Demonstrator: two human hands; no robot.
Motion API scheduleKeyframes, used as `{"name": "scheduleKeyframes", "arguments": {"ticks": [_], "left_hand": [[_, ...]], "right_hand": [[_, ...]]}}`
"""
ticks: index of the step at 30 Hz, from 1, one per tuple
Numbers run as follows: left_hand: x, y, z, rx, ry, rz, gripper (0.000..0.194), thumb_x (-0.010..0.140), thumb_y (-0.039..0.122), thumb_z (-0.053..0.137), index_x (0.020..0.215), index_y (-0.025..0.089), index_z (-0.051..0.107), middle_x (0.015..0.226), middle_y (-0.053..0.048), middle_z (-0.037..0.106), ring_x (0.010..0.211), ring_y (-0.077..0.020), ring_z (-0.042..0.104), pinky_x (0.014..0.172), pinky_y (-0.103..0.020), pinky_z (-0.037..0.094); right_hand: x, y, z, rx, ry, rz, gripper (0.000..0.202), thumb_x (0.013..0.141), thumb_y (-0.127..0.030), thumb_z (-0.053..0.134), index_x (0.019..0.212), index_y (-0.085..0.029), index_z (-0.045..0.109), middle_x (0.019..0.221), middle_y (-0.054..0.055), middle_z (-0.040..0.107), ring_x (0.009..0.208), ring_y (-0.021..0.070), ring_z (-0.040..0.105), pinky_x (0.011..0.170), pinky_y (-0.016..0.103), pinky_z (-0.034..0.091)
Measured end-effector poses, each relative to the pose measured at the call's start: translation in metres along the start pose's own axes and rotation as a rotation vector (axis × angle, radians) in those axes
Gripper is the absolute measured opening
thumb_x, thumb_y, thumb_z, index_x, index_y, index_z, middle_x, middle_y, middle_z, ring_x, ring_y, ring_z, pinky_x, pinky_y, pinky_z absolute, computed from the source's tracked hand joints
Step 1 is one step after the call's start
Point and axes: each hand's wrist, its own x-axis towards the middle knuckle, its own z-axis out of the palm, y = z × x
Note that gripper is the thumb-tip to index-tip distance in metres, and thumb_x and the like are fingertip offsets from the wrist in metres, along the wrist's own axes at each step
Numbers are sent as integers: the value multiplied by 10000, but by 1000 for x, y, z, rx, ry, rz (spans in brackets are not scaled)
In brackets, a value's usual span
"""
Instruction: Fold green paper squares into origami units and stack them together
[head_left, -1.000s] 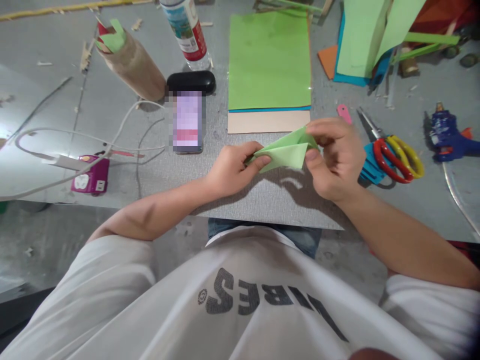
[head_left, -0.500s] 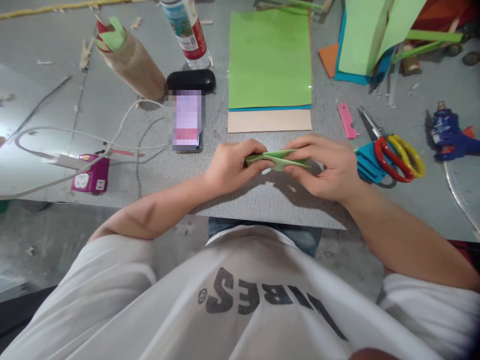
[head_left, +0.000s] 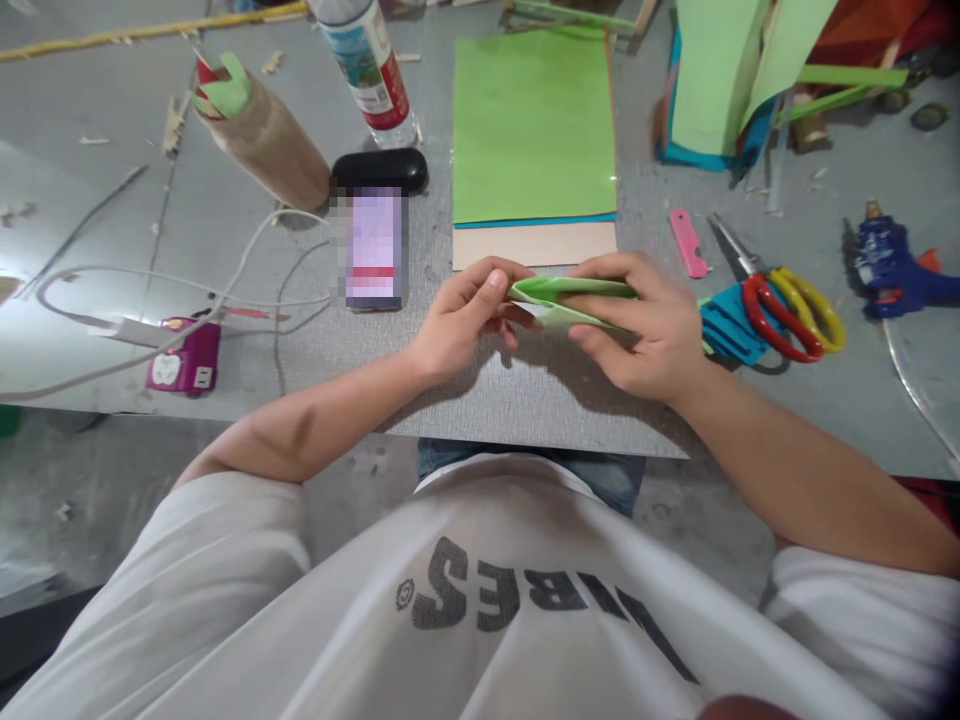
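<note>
A folded piece of green paper [head_left: 553, 290] is held between my hands over the front of the table, with its layers parted at the left end. My right hand [head_left: 649, 325] is closed on its right part, some fingers behind it, one between the layers and the thumb in front. My left hand [head_left: 469, 310] is at the left end, its fingers curled around the paper's edge and its thumb raised off it. Just beyond lies a stack of coloured sheets [head_left: 534, 130], green on top. To the right are scissors [head_left: 784, 310] with red and yellow handles on blue cut paper [head_left: 731, 325].
A pink folding cutter [head_left: 688, 243] and a blue glue gun [head_left: 896, 265] lie to the right. A phone [head_left: 375, 245], a black case [head_left: 380, 170], a water bottle [head_left: 367, 65] and a brown cylinder [head_left: 266, 140] occupy the left, near a purple socket block [head_left: 184, 357] with white cable.
The green paper's folded layers have spread apart at the left end. My left thumb has lifted off the paper, and a right finger now reaches further in between the layers.
</note>
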Motion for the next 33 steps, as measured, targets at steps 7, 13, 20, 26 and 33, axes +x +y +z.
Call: {"name": "scheduleKeyframes", "arguments": {"ticks": [7,13,20,26,33], "left_hand": [[1,-3,1,-18,26,-36,766,973,984,877,1160,244,811,1163,-77,914,1079,-233,911,957,-391,791],[-1,2,2,31,6,32,666,997,859,962,1170,224,863,1136,-98,927,1063,-242,911,913,-372,766],[-1,-1,2,52,16,18,693,959,853,1002,1173,210,857,1117,-104,930,1033,-250,917,875,-376,769],[-1,0,1,-41,30,-83,608,910,725,1088,1115,223,812,1103,-77,922,995,-224,901,883,-366,781],[0,-5,-1,-42,79,-115,530,880,569,1107,982,233,711,1026,-49,901,913,-203,878,831,-360,775]], "right_hand": [[-1,-6,8,-59,74,86,335,1260,-483,629,1210,-385,945,1192,39,942,1033,303,889,926,554,732],[-6,-8,13,-142,51,199,229,1118,-449,837,1320,-418,942,1284,55,936,1148,369,894,1007,598,754],[-10,-6,17,-116,61,143,309,1095,-388,861,1399,-421,903,1319,60,902,1167,361,879,1022,589,743],[-7,-7,11,-154,11,39,456,1112,-722,806,1404,-377,860,1333,99,894,1161,373,870,977,596,713],[-8,-14,9,-348,-39,-6,477,1060,-640,932,1408,-377,741,1519,81,875,1300,406,821,1174,686,540]]}}
